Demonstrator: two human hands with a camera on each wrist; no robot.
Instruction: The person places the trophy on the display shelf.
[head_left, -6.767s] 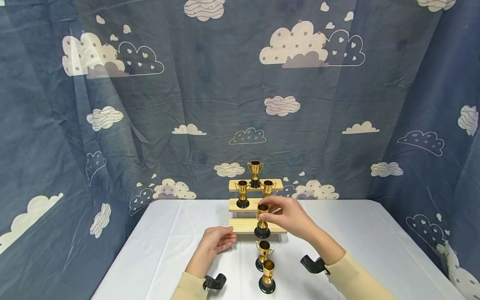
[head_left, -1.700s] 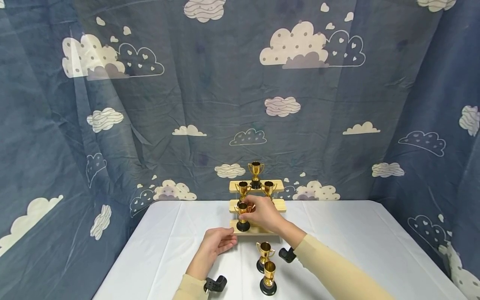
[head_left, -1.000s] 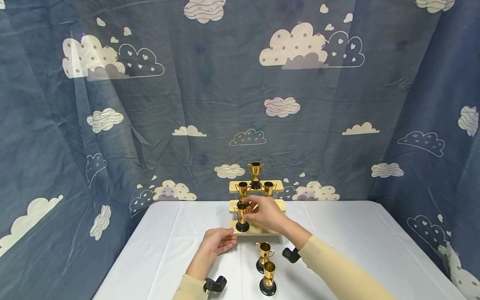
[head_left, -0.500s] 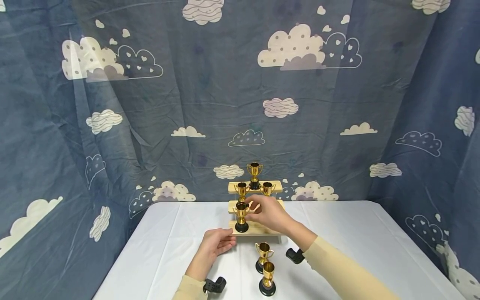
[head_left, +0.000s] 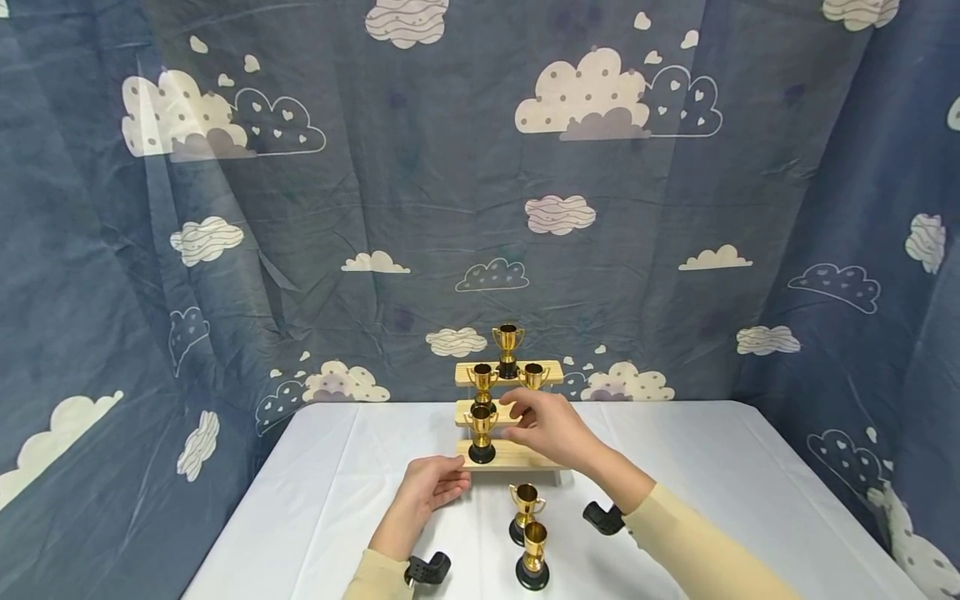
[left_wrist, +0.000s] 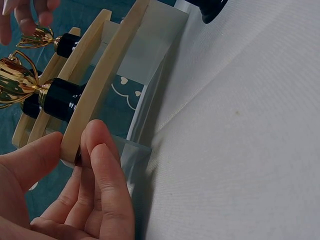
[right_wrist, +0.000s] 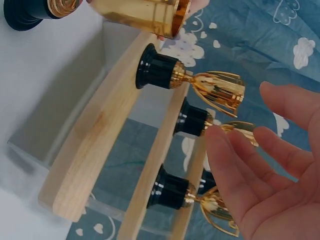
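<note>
A three-tier wooden display stand (head_left: 525,455) stands on the table. My left hand (head_left: 427,492) pinches the left end of its lowest board (left_wrist: 107,82), thumb above and fingers below. On that board, at the left, a gold trophy cup (head_left: 482,427) with a black base stands upright. My right hand (head_left: 553,427) is just to the right of this cup, fingers parted and slightly bent, holding nothing; in the right wrist view a gap shows between the fingers (right_wrist: 220,150) and the cup (right_wrist: 160,69).
Two more trophies, a rear one (head_left: 527,502) and a front one (head_left: 534,550), stand on the white tablecloth (head_left: 315,533) before the stand. The middle board bears two trophies, the right one (head_left: 534,375) partly behind my right hand. One trophy (head_left: 507,342) tops the stand.
My right hand has carried a trophy leftward onto the lowest board's left side, let it go and drawn back slightly right. My left hand has kept its grip on the board.
</note>
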